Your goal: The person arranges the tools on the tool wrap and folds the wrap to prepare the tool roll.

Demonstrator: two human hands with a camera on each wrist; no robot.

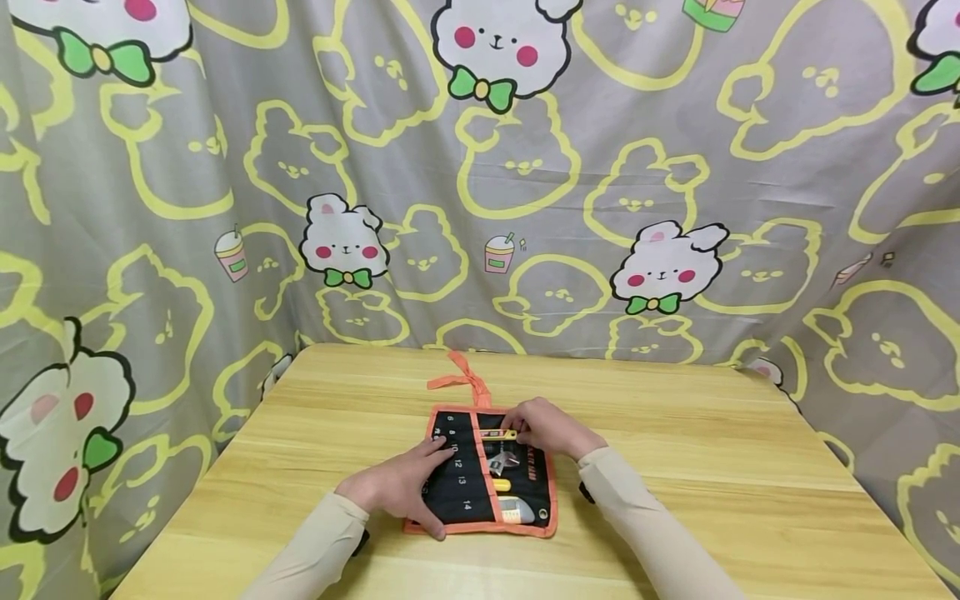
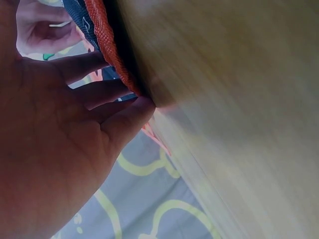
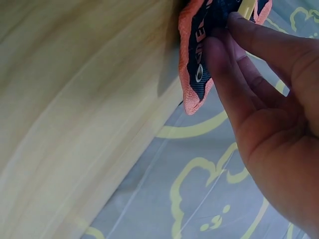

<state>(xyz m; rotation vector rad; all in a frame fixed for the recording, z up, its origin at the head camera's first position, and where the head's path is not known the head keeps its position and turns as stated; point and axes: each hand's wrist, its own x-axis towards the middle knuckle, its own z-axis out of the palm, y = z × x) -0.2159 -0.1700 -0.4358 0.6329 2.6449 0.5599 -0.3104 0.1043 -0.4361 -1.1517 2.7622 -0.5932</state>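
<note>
A black tool pouch (image 1: 457, 467) with orange trim lies unfolded on the table, its left part printed with size numbers. My left hand (image 1: 401, 486) rests on its left side, fingers extended over the cloth and thumb at the near edge. In the left wrist view, the fingertips press by the orange border (image 2: 110, 47). My right hand (image 1: 551, 427) is at the far right pocket, its thumb and fingers pinching the end of a yellow utility knife (image 1: 497, 434). Below it, an adjustable wrench (image 1: 501, 462), a yellow handle (image 1: 501, 485) and a grey rounded tool (image 1: 516, 510) stick out of pockets.
Orange tie straps (image 1: 468, 379) trail from the pouch's far edge. The wooden table (image 1: 712, 450) reaches back to a grey patterned curtain (image 1: 547, 183), which also hangs along both sides. A metal eyelet (image 3: 199, 73) sits in the pouch's corner.
</note>
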